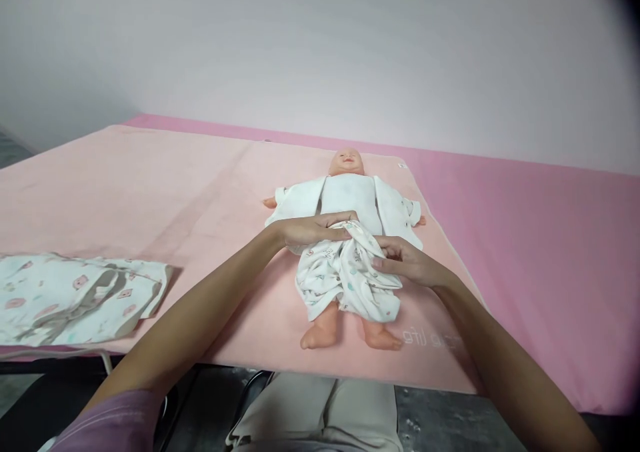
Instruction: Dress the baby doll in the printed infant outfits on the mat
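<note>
A baby doll point(347, 163) lies on its back on the pink mat, head away from me and feet toward me. It has a white top point(349, 194) on, with an open jacket point(301, 197) spread at both sides. White printed baby pants point(345, 282) cover its legs, bunched at the waist, and both feet stick out below. My left hand point(320, 229) grips the waist of the pants from the left, fingers over the doll's belly. On the right, my right hand point(406, 259) pinches the gathered cloth between thumb and fingers.
Folded white printed baby clothing point(83, 299) with grey ties lies at the mat's left front. The light pink mat point(175, 192) covers much of a darker pink table point(540, 252). A pale wall point(320, 52) stands behind. The table's front edge is close to my lap.
</note>
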`<move>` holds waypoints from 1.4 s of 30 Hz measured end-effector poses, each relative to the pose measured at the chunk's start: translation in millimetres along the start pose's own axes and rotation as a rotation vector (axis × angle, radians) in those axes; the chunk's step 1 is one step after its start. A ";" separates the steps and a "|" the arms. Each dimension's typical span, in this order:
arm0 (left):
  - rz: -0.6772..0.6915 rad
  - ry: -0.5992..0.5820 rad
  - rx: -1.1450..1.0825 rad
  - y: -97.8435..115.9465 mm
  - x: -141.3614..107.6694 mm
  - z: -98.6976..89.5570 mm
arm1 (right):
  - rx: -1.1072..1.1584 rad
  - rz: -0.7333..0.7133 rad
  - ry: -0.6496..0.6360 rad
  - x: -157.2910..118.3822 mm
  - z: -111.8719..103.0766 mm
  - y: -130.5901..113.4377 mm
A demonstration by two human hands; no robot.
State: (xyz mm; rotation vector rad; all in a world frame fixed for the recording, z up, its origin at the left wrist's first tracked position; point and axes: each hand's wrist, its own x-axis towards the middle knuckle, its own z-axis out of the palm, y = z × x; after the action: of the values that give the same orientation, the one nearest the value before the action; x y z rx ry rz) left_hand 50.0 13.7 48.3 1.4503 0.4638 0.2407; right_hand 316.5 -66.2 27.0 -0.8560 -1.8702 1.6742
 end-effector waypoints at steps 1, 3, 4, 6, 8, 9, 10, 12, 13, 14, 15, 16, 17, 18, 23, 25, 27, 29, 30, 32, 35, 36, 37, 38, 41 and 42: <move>0.007 0.009 0.005 -0.2 0.6 1.3 | -0.006 0.016 -0.016 -0.2 -0.2 -1.0; 0.021 0.026 0.016 -0.6 1.9 4.0 | -0.051 0.053 -0.022 -0.4 0.6 -3.4; 0.028 0.032 0.026 -0.6 2.3 5.3 | -0.087 0.074 -0.014 -0.5 1.5 -4.5; 0.043 0.049 0.062 0.1 2.7 7.1 | -0.153 0.109 0.001 -0.9 3.2 -5.6; 0.050 0.078 0.116 2.0 2.5 7.6 | -0.160 0.107 0.000 -1.6 4.0 -4.7; 0.040 0.082 0.145 3.2 2.1 7.5 | -0.136 0.082 0.011 -1.9 4.0 -3.5; 0.015 0.064 0.175 4.5 1.7 7.1 | -0.102 0.046 0.037 -2.3 3.7 -1.8; -0.071 -0.053 0.238 6.9 0.6 6.0 | -0.021 -0.034 0.123 -2.8 2.7 2.0; -0.117 -0.126 0.272 7.8 0.0 5.5 | 0.014 -0.061 0.160 -3.1 2.2 3.9; -0.152 -0.185 0.301 8.4 -0.6 5.2 | 0.043 -0.073 0.181 -3.2 1.7 5.5; -0.174 -0.218 0.317 8.7 -1.2 5.0 | 0.063 -0.070 0.177 -3.4 1.3 6.6; -0.182 -0.217 0.310 8.5 -1.6 4.9 | 0.074 -0.057 0.150 -3.7 1.0 6.9; -0.181 -0.192 0.275 7.9 -2.0 4.7 | 0.078 -0.035 0.109 -4.0 0.6 6.4; -0.173 -0.157 0.218 6.7 -2.1 4.4 | 0.073 -0.009 0.059 -4.4 0.1 5.1; -0.113 0.020 -0.041 -3.3 -0.4 -0.7 | -0.087 0.108 -0.136 -7.6 -4.1 -5.5; -0.129 0.090 -0.007 -5.5 0.2 -2.5 | -0.139 0.129 -0.139 -8.1 -4.9 -6.1; -0.172 0.132 0.087 -5.2 0.2 -2.9 | -0.087 0.090 -0.076 -7.0 -3.7 -3.1; -0.193 0.084 0.174 -3.1 0.1 -1.7 | 0.015 0.009 0.044 -3.9 -0.2 1.8; -0.189 0.019 0.207 -1.7 0.2 -0.8 | 0.055 -0.026 0.112 -1.8 2.2 4.3; -0.177 -0.131 0.274 0.6 0.5 0.9 | 0.097 -0.054 0.226 2.8 7.3 8.1; -0.172 -0.237 0.361 0.7 0.6 0.5 | 0.102 -0.029 0.306 6.7 11.5 9.3; -0.160 -0.231 0.364 -0.6 0.6 -0.7 | 0.084 -0.013 0.298 6.5 11.1 8.6; -0.136 -0.215 0.342 -2.6 0.7 -2.4 | 0.057 0.008 0.268 5.5 9.7 7.5; -0.104 -0.192 0.300 -5.0 1.0 -4.4 | 0.025 0.028 0.219 4.0 7.4 6.2; -0.038 -0.131 0.160 -13.1 2.8 -9.9 | -0.034 0.060 0.029 -1.5 -0.8 2.3; -0.030 -0.117 0.145 -15.1 3.6 -10.9 | -0.027 0.050 -0.014 -2.7 -2.7 1.8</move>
State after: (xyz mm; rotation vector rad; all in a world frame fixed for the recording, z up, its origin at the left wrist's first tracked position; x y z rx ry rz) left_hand 46.6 23.3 32.3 1.5888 0.4138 0.0984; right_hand 320.5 -66.1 25.8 -0.9110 -1.8997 1.6919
